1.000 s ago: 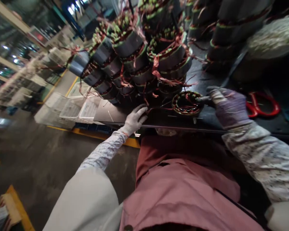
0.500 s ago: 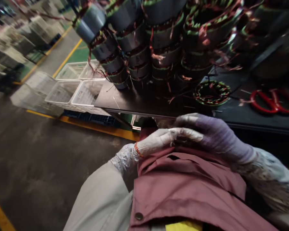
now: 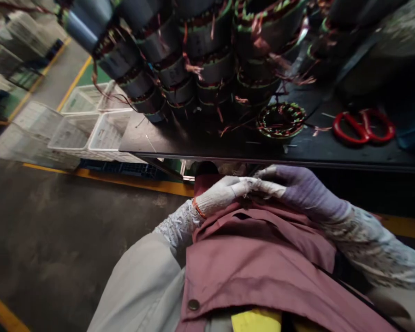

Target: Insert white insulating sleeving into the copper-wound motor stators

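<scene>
My left hand [image 3: 223, 191], in a white knit glove with an orange cuff edge, meets my right hand [image 3: 304, 191] in front of my body. A purple glove with pale, dirty fingertips covers the right one. Both hands have bent fingers, and their tips touch and overlap above the pink apron [image 3: 263, 258]. Whether something small is pinched there is hidden. Past the table edge lies a single wound stator ring [image 3: 281, 121] with green insulation and copper wire. To its right are red-handled scissors [image 3: 364, 128].
Stacked motor stators [image 3: 210, 69] with loose copper leads fill the back of the dark table [image 3: 193, 145]. White plastic crates [image 3: 74, 133] stand on the floor at left, near yellow floor lines [image 3: 124, 180]. A blue item [image 3: 413, 122] is at the right.
The view has shifted, so the table, stators and scissors appear farther left and slightly higher. My hands stay together at the apron, their fingertips a little closer.
</scene>
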`<act>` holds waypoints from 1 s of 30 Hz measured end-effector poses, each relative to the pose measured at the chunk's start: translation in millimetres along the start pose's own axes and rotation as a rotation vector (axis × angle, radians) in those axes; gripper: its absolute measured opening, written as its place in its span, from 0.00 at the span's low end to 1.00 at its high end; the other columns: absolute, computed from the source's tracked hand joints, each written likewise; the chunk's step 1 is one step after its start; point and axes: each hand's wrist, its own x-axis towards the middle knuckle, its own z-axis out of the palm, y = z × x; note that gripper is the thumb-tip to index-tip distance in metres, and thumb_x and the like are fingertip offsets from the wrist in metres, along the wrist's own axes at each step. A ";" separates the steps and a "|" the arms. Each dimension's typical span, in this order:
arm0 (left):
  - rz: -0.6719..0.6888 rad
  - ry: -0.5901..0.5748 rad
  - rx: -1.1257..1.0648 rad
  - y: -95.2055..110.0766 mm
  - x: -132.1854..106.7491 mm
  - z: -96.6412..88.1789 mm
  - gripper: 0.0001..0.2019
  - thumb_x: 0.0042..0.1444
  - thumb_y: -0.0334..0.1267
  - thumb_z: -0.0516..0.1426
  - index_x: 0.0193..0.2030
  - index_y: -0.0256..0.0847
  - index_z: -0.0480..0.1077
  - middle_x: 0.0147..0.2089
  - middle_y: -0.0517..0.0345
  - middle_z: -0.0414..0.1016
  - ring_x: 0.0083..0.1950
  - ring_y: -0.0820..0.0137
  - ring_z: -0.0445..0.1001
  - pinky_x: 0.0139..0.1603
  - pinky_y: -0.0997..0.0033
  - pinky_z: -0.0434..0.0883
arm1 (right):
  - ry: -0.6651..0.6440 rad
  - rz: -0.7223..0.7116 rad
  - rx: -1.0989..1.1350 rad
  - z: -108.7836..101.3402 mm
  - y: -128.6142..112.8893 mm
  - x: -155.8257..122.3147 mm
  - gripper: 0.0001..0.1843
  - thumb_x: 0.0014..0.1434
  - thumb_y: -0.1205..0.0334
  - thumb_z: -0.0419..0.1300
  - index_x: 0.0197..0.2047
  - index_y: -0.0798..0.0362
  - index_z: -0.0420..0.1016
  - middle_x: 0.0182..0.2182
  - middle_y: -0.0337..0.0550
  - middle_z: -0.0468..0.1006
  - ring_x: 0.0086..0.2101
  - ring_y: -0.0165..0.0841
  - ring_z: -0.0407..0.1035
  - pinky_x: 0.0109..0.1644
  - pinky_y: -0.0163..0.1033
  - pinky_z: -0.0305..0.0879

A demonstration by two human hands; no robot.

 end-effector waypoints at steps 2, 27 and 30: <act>-0.022 0.050 0.014 0.5 8.5 2.5 0.26 0.46 0.54 0.69 0.44 0.34 0.80 0.48 0.48 0.82 0.57 0.56 0.75 0.65 0.60 0.65 | 0.085 -0.109 -0.143 0.0 5.4 0.5 0.21 0.61 0.41 0.57 0.36 0.50 0.81 0.32 0.45 0.82 0.31 0.35 0.76 0.35 0.39 0.72; -0.225 0.506 -0.337 -7.4 50.1 11.5 0.19 0.56 0.44 0.60 0.51 0.36 0.75 0.51 0.42 0.80 0.32 0.72 0.78 0.24 0.80 0.65 | 0.286 -0.025 -0.630 18.5 87.7 -25.0 0.19 0.62 0.56 0.52 0.26 0.54 0.77 0.25 0.51 0.78 0.24 0.34 0.69 0.28 0.38 0.57; 0.020 0.805 -0.325 -6.2 34.8 0.3 0.17 0.62 0.42 0.54 0.56 0.41 0.72 0.57 0.45 0.77 0.37 0.74 0.78 0.24 0.83 0.64 | 0.228 0.303 -0.493 20.0 121.1 -41.8 0.14 0.59 0.57 0.54 0.29 0.53 0.78 0.28 0.52 0.80 0.28 0.38 0.72 0.31 0.39 0.64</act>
